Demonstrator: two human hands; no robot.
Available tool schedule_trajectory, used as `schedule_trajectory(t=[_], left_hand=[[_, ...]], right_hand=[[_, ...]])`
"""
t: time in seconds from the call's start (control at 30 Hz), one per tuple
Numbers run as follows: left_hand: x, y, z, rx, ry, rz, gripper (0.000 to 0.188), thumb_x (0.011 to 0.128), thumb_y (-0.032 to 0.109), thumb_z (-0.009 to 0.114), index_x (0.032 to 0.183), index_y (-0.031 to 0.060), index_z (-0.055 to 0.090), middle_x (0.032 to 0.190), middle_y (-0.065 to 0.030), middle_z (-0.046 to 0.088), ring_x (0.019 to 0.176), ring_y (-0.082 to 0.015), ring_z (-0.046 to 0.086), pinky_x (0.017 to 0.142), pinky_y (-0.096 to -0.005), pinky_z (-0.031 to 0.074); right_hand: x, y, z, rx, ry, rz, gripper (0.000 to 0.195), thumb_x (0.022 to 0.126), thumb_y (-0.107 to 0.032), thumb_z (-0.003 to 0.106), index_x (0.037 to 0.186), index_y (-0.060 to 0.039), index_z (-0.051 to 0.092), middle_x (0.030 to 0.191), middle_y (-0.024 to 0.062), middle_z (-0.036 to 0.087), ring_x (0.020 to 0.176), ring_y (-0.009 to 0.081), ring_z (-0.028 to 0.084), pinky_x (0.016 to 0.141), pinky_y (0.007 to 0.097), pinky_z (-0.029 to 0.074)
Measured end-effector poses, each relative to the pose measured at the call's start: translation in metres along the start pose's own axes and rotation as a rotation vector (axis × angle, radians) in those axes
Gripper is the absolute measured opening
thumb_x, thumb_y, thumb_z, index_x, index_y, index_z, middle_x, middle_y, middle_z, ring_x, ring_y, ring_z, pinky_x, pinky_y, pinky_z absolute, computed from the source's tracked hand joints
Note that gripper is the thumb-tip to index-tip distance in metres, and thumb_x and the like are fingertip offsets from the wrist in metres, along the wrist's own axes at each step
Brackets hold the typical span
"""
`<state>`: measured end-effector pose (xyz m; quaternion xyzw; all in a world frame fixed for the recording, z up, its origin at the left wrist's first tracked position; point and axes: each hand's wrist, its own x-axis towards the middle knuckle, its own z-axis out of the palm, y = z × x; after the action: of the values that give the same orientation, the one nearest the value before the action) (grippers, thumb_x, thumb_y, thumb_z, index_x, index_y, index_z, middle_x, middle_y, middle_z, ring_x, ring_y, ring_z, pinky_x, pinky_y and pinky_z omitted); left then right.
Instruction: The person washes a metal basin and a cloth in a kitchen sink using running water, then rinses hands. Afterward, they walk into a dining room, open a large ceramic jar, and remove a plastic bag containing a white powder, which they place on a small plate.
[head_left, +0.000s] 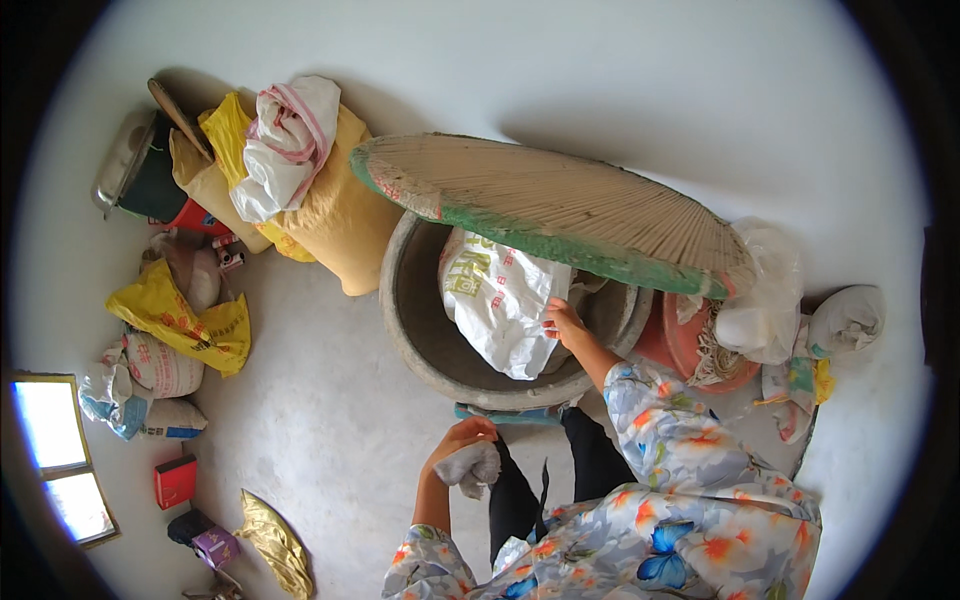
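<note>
My right hand reaches over the near right side of a large round grey vat and has its fingers on the edge of a white woven plastic sack with printing, which lies inside. My left hand is in front of the vat, near my knee, with a crumpled grey cloth held in it. A big round lid of ribbed, straw-coloured material with a green rim stands tilted over the far side of the vat, between it and the wall. The lid hides part of the sack and the vat's far rim.
Full tan sacks with a rolled white sack on top lean at the back left. A yellow bag and other sacks line the left wall. Right of the vat are a red basin with rope-like strands and a translucent plastic bag.
</note>
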<state>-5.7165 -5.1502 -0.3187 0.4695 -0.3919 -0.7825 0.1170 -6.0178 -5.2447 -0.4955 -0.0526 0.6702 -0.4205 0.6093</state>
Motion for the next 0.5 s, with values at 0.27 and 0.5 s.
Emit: schedule_trajectory(t=[0.27, 0.5], left_hand=[[0.089, 0.028, -0.018, 1.12, 0.323, -0.134, 0.055, 0.078, 0.053, 0.052, 0.086, -0.0001, 0.063, 0.089, -0.0229, 0.062, 0.088, -0.038, 0.059, 0.076, -0.0447, 0.047], [0.121, 0.086, -0.02, 1.103, 0.551, 0.093, 0.065, 0.076, 0.059, 0.052, 0.069, -0.0044, 0.062, 0.073, -0.0254, 0.061, 0.073, -0.0401, 0.061, 0.065, -0.0454, 0.049]], right_hand=[[-0.008, -0.024, 0.041, 0.01, -0.047, -0.037, 0.015, 0.073, -0.017, 0.063, 0.073, -0.0039, 0.056, 0.067, 0.0042, 0.055, 0.038, 0.0058, 0.034, 0.031, 0.0218, 0.022], [-0.059, -0.084, 0.105, 0.004, -0.269, -0.024, 0.014, 0.076, -0.014, 0.059, 0.075, 0.0, 0.058, 0.069, 0.0088, 0.06, 0.035, 0.0048, 0.028, 0.031, 0.0222, 0.019]])
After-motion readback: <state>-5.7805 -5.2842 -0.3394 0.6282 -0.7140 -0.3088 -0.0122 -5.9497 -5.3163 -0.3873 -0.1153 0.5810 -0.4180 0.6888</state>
